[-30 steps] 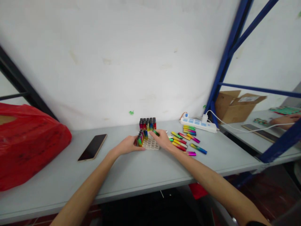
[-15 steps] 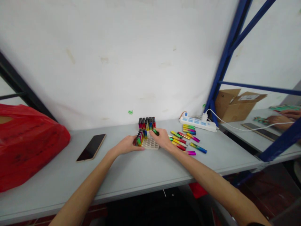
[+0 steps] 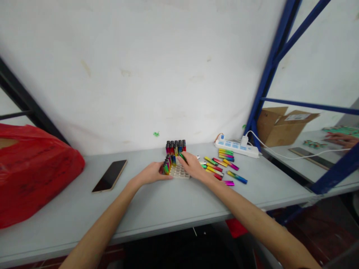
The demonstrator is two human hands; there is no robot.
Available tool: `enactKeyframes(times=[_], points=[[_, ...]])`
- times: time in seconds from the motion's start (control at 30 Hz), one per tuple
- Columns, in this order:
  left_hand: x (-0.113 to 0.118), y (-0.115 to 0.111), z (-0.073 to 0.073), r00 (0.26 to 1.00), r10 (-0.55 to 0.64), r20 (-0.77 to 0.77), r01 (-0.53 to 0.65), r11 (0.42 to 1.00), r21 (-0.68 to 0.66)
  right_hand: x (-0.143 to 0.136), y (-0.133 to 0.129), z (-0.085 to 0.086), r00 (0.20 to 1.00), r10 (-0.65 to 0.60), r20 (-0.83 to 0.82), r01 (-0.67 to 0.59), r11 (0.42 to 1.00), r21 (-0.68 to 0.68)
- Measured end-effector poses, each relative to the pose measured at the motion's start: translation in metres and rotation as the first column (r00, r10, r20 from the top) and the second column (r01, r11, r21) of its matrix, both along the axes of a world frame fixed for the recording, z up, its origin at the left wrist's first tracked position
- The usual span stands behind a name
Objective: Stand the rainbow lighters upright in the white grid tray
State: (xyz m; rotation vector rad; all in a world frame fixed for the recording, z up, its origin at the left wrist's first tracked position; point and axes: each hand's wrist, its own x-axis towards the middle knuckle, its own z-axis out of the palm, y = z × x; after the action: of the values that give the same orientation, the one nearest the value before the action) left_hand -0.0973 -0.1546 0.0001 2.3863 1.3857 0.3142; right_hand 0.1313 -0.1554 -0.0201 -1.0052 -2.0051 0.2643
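Observation:
A white tray with round holes (image 3: 181, 172) sits on the table, with upright shiny lighters (image 3: 167, 164) along its left side. More lighters with black tops (image 3: 175, 146) stand in a tight block behind it. My left hand (image 3: 152, 172) grips the tray's left end, thumb along the front edge; its other fingers are partly hidden behind the lighters. My right hand (image 3: 193, 164) is closed on a green lighter (image 3: 183, 157), tilted above the holes. To its right, several colourful lighters (image 3: 214, 169) lie loose on the table.
A phone (image 3: 110, 176) and a red plastic bag (image 3: 36, 175) are at left. Back right lies a white power strip (image 3: 238, 147) with a cable, near a blue rack post (image 3: 269, 71). Beyond are a cardboard box (image 3: 283, 126) and another person's hand (image 3: 343, 140).
The green lighter in my right hand has tipped more upright over the tray, and that hand has shifted slightly. My left hand stays on the tray. The other person's hand has moved.

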Motion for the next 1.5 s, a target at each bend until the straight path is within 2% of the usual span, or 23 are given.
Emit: enactKeyframes(times=[0.1,0.2,0.3,0.43,0.63,0.83,0.93,1.03,1.17,1.23,1.37,1.5], points=[[0.0,0.0,0.0,1.0,-0.014,-0.001,0.014,1.0,0.008,0.002,0.0,0.0,0.993,0.01,0.119,-0.02,0.997,0.08],[0.0,0.001,-0.002,1.0,-0.005,-0.01,0.005,1.0,0.018,0.002,0.001,-0.002,0.981,-0.051,0.187,0.047,0.999,0.026],[-0.001,0.002,-0.002,1.0,-0.012,-0.004,0.012,1.0,0.021,0.001,0.004,-0.005,0.984,-0.091,0.152,0.101,0.993,-0.059],[-0.001,0.002,-0.003,1.0,-0.013,-0.004,0.013,1.0,0.01,-0.001,0.009,-0.008,0.986,-0.035,0.161,0.051,0.994,-0.098],[-0.002,0.004,-0.005,1.0,-0.007,-0.015,0.007,1.0,0.024,-0.013,0.008,-0.003,0.936,-0.044,0.35,0.053,0.998,-0.016],[-0.002,0.005,-0.007,1.0,-0.01,-0.018,0.011,0.999,0.042,-0.02,0.0,0.006,0.825,-0.198,0.53,0.155,0.98,0.123],[-0.003,0.005,-0.007,1.0,-0.009,-0.008,0.009,1.0,0.024,-0.008,-0.001,0.012,0.828,-0.145,0.542,0.139,0.989,0.052],[-0.002,0.004,-0.005,1.0,-0.006,-0.012,0.006,1.0,0.013,0.018,0.006,0.016,0.844,-0.111,0.524,0.117,0.993,0.022],[-0.001,0.002,-0.002,1.0,-0.002,-0.017,0.002,1.0,0.002,0.061,0.024,0.011,0.799,-0.218,0.56,0.273,0.962,-0.015],[0.0,0.001,-0.002,1.0,0.007,-0.022,-0.007,1.0,-0.002,0.077,0.032,0.006,0.791,-0.211,0.575,0.297,0.953,-0.06],[-0.001,0.002,-0.003,1.0,0.01,-0.018,-0.01,1.0,0.003,0.086,0.039,0.002,0.796,-0.084,0.6,0.231,0.958,-0.173],[-0.002,0.003,-0.004,1.0,0.002,-0.015,-0.002,1.0,-0.002,0.083,0.039,0.003,0.814,-0.096,0.573,0.237,0.955,-0.177]])
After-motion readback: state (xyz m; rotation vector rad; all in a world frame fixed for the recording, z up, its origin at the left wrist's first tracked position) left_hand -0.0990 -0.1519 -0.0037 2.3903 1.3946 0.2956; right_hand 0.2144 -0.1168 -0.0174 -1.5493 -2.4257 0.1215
